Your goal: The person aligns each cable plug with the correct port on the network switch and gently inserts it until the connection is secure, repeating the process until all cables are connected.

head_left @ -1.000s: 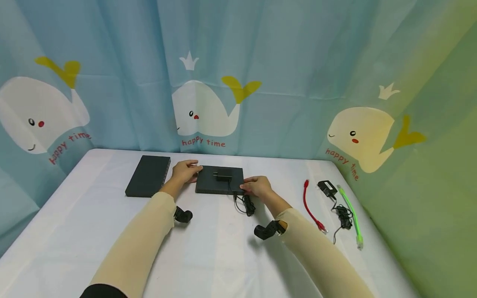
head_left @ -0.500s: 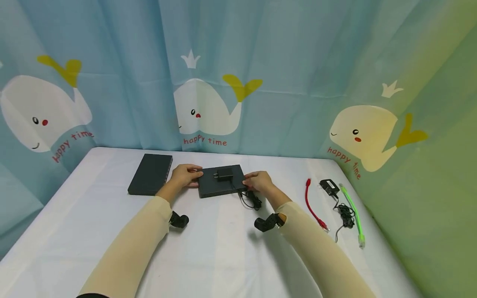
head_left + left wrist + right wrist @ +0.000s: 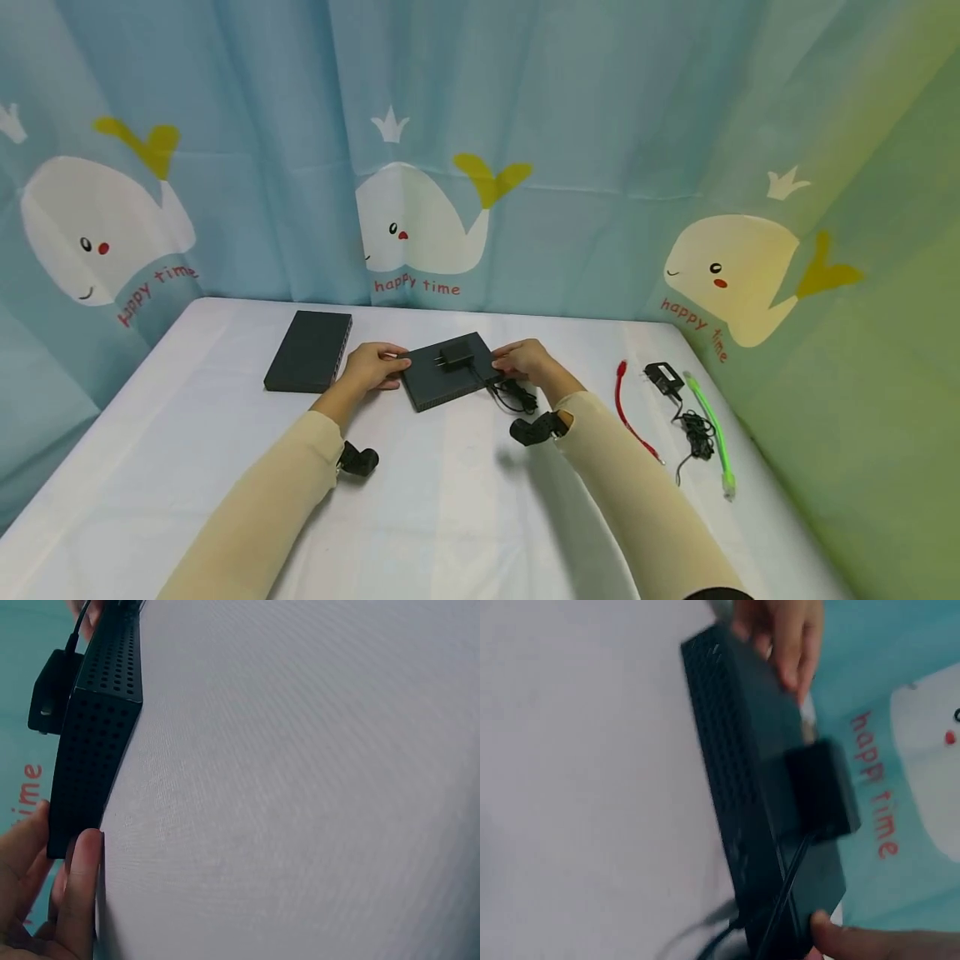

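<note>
Box [image 3: 438,384], black, vent-holed, sits mid-frame in head view, skewed, lower edge rising to the right. Both hands on it: left hand [image 3: 370,367] pinches the left end, right hand [image 3: 529,360] pinches the right end. Neither is free. Adapter [image 3: 456,357] rides on top, prongs left; cord bundle [image 3: 522,394] hangs by the right hand. Can't tell if a cord is plugged into the box, right wrist view is blurred there. Can't tell either if the box is fully off the desk [image 3: 450,517].

Step in hand, my read: shifting/turning the box with its adapter as one load. Next move calls for an even two-sided hold, box kept flat, so the adapter doesn't slide and the bundle doesn't snag.

Second black box [image 3: 309,352] is left of centre; red cable [image 3: 618,403], second adapter [image 3: 663,378], green cable [image 3: 712,420] lie at right.
</note>
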The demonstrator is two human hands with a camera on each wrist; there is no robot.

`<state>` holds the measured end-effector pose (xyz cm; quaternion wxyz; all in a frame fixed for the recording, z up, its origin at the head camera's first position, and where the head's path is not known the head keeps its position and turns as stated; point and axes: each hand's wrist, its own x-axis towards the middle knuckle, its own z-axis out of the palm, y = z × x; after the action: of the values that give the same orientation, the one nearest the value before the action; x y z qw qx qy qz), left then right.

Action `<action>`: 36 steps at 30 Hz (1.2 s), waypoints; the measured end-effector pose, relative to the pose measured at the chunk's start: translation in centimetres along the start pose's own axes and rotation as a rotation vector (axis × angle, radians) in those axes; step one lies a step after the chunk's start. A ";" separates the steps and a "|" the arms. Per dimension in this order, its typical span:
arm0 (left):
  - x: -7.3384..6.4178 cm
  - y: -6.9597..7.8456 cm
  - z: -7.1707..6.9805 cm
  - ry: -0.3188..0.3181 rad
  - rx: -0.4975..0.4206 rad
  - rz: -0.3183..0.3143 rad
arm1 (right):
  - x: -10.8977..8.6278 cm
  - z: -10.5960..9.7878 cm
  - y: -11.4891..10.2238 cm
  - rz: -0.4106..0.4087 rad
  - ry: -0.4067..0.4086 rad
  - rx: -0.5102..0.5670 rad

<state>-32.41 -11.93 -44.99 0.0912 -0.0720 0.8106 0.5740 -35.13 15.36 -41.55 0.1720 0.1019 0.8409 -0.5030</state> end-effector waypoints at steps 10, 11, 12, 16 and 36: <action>0.0 -0.2 -0.2 0.004 -0.033 -0.028 | -6.5 3.1 -0.1 -0.251 0.258 0.467; 0.0 -0.2 -0.2 0.002 -0.032 -0.025 | -7.4 3.7 0.3 -0.248 0.244 0.526; 0.0 -0.2 -0.2 0.001 -0.034 -0.024 | -8.1 4.5 0.8 -0.241 0.226 0.572; -0.1 -0.1 -0.2 -0.006 -0.033 -0.016 | -9.7 7.1 2.7 -0.194 0.150 0.668; -0.2 -0.8 0.1 0.010 0.016 0.056 | -7.1 12.3 2.0 -0.029 0.415 0.821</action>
<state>-32.03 -12.09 -45.67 0.0715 -0.0514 0.8173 0.5695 -25.59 5.49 -45.75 -0.0616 0.2481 0.5901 -0.7658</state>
